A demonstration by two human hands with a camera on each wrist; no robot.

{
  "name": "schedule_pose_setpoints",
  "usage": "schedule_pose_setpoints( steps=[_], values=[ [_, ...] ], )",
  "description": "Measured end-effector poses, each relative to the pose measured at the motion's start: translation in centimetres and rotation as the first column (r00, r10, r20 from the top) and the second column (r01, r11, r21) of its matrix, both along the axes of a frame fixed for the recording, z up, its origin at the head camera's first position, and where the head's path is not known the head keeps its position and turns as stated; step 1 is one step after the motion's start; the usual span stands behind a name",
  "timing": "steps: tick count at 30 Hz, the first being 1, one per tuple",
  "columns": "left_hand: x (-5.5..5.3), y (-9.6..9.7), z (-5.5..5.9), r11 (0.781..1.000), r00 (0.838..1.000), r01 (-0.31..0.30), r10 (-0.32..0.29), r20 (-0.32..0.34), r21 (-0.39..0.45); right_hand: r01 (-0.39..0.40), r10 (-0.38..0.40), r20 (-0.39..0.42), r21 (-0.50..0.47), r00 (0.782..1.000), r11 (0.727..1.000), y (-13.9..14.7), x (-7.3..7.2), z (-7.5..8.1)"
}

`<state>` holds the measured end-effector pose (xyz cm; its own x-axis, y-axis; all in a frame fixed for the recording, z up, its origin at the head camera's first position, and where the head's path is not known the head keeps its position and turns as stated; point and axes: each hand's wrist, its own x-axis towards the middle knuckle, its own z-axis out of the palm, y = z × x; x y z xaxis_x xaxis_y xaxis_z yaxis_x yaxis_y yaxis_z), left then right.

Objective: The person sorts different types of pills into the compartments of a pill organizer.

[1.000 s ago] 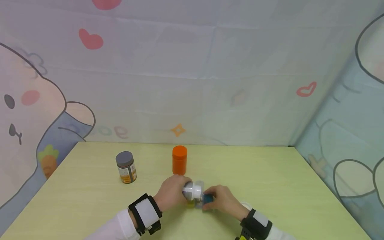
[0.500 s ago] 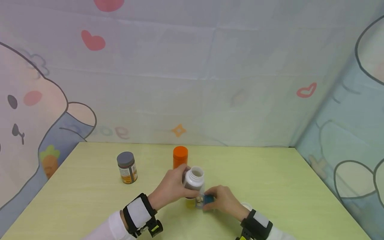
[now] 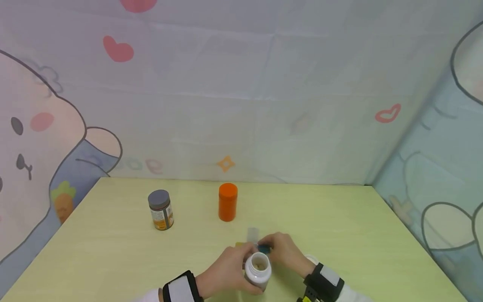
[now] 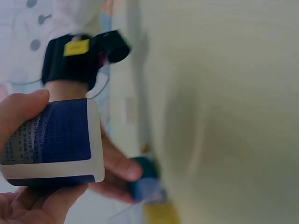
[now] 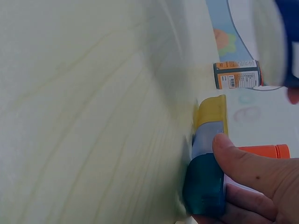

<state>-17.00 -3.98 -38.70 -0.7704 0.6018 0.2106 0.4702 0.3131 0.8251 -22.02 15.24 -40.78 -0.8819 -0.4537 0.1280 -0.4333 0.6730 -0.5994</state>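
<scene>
My left hand (image 3: 226, 270) grips an uncapped white pill bottle (image 3: 258, 274) with a blue label (image 4: 65, 133). The bottle's mouth faces up, and a few pale pills show inside. It is off the table, nearer to me than the small pill box (image 5: 204, 184). That box has yellow, clear bluish and teal sections in a row and lies on the table. My right hand (image 3: 283, 250) holds it at the teal end, thumb on one side and fingers on the other. A clear lid (image 3: 253, 235) stands raised at its middle section. My left hand partly hides the box in the head view.
An orange bottle (image 3: 228, 203) stands behind the pill box. Farther left is a brown jar with a grey lid (image 3: 160, 209). A white round thing, perhaps a cap (image 3: 311, 259), lies partly hidden behind my right wrist. A printed cloth (image 3: 302, 138) rises at the table's back edge.
The white bottle was tipped over the pill box, then turned mouth-up. My left hand has since brought it toward me. Pale pills showed in the box's middle section midway. My right hand stays put.
</scene>
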Motion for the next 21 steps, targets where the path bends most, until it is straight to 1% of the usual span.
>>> schedule_pose_setpoints(
  steps=[2,5,7,8,10,14,16,18,21],
  values=[
    [0.2,0.3,-0.8,0.999,0.999,0.038,-0.038,0.028,-0.011,0.003,-0.003,0.010,-0.002,1.000,1.000,0.1,-0.1,0.0],
    [0.5,0.5,-1.6,0.997,0.991,0.082,-0.082,0.102,0.001,0.007,-0.007,0.029,-0.006,1.000,1.000,0.0,-0.1,0.0],
    [0.5,0.7,-2.0,0.995,0.986,0.100,-0.100,0.132,0.007,0.010,-0.010,0.042,-0.004,0.999,1.000,0.0,0.0,0.1],
    [0.6,0.8,-2.1,0.994,0.982,0.105,-0.106,0.157,0.012,0.012,-0.012,0.047,-0.002,0.999,1.000,0.0,0.0,0.1],
    [0.6,1.0,-2.3,0.993,0.978,0.117,-0.117,0.170,0.006,0.016,-0.016,0.051,-0.003,0.999,1.000,0.0,0.1,0.2],
    [0.6,1.2,-2.7,0.991,0.967,0.135,-0.128,0.220,-0.015,0.022,-0.022,0.043,0.011,0.999,1.000,0.1,0.1,0.1],
    [0.5,1.2,-2.9,0.990,0.968,0.141,-0.133,0.213,-0.026,0.024,-0.025,0.038,0.019,0.999,1.000,0.1,0.1,-0.1],
    [0.5,1.1,-3.0,0.989,0.972,0.144,-0.135,0.192,-0.031,0.029,-0.030,0.041,0.024,0.999,0.999,0.1,0.1,-0.2],
    [0.4,1.1,-3.3,0.989,0.983,0.143,-0.136,0.122,-0.049,0.039,-0.040,0.046,0.015,0.998,0.999,0.1,0.2,-0.2]
  ],
)
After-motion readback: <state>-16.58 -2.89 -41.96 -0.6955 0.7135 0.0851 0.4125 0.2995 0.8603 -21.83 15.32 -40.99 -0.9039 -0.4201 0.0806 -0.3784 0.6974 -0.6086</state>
